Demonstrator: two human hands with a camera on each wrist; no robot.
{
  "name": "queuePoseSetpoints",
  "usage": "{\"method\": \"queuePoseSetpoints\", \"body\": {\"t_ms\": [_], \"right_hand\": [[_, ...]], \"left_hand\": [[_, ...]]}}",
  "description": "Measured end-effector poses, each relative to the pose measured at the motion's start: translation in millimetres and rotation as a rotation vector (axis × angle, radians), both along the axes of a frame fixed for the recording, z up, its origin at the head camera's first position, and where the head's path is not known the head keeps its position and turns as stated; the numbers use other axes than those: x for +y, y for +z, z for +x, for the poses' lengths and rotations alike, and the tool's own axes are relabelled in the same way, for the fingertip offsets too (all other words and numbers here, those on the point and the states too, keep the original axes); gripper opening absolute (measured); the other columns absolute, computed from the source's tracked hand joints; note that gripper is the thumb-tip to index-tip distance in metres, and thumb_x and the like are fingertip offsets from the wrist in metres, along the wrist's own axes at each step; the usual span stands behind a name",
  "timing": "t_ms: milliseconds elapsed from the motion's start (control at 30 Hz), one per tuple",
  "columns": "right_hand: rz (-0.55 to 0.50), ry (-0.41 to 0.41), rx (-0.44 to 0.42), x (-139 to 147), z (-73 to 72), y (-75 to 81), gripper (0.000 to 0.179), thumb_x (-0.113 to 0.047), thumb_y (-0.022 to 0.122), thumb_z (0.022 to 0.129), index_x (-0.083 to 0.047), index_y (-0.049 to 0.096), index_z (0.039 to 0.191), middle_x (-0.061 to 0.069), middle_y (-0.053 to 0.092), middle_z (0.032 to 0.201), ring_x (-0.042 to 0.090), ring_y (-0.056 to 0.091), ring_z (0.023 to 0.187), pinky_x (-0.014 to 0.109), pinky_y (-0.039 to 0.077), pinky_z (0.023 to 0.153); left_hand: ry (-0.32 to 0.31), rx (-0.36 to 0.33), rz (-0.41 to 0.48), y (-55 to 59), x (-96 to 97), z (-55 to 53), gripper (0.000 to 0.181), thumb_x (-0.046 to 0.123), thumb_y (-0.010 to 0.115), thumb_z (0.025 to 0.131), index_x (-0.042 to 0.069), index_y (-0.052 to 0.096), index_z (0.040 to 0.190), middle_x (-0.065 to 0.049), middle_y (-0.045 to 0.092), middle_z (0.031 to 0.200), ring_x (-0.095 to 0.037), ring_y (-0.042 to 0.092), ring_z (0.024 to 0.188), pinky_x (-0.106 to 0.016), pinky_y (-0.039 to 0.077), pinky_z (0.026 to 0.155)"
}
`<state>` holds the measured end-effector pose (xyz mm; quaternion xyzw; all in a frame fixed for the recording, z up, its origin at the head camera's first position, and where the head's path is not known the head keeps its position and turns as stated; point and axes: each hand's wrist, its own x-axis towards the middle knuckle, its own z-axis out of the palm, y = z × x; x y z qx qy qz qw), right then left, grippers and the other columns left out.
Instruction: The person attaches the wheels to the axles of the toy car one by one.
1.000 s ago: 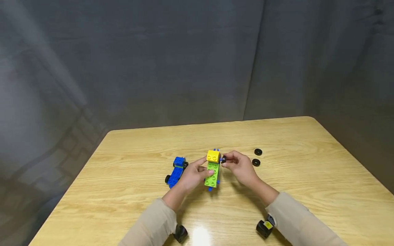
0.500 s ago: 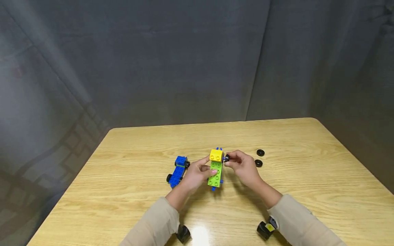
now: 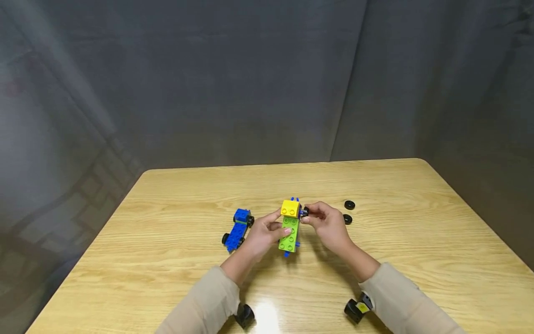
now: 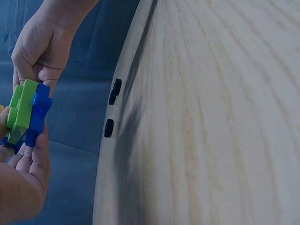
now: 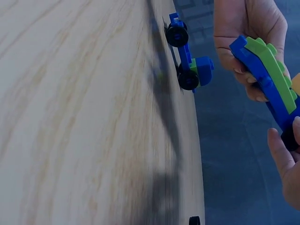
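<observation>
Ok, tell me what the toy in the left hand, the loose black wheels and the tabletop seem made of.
Toy: likely hard plastic, smooth; solid bright colors and molded studs suggest it.
Loose black wheels: plastic or rubber, too small to tell; dark with slight sheen.
Tabletop: wood or wood-look laminate, somewhat glossy; it shows grain and a bright reflection.

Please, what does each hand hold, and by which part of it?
The left hand grips the green-and-yellow toy car by its green block and blue base. The right hand pinches a black wheel, apparently by its rim.
</observation>
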<state>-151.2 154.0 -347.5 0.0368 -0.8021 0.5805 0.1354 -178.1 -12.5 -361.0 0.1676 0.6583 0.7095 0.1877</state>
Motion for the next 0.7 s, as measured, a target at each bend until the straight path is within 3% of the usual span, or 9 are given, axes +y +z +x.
{"method": "queuePoseSetpoints", "body": {"t_ms": [367,567,700], "right_hand": [[0.001,-0.010,0.023,-2.4,-1.6,-7.3,0.020,0.010,0.061,0.072,0.011,0.057,0.092,0.020,0.059,0.092,0.024,0.057,0.076,0.022,0.048,0.066],[-0.002,0.004,0.095,-5.5,-2.5,-0.6,0.019,0.013,0.060,0.072,0.010,0.057,0.090,0.021,0.059,0.095,0.027,0.058,0.080,0.023,0.048,0.069],[0.002,0.012,0.068,-5.3,-3.6,1.8,0.019,0.013,0.060,0.071,0.010,0.057,0.090,0.022,0.059,0.093,0.028,0.058,0.079,0.023,0.048,0.068]], "left_hand": [[0.013,0.007,-0.027,0.2,0.4,2.2,0.054,-0.005,0.057,0.078,0.002,0.039,0.128,-0.024,0.059,0.092,-0.020,0.059,0.076,-0.033,0.049,0.066],[0.016,-0.035,0.045,3.3,1.2,7.0,0.053,-0.005,0.054,0.080,0.002,0.037,0.130,-0.025,0.057,0.098,-0.022,0.059,0.080,-0.034,0.049,0.066],[0.038,-0.034,0.045,2.5,1.7,6.7,0.053,-0.005,0.055,0.080,0.001,0.037,0.129,-0.026,0.057,0.098,-0.022,0.059,0.080,-0.033,0.049,0.066]]}}
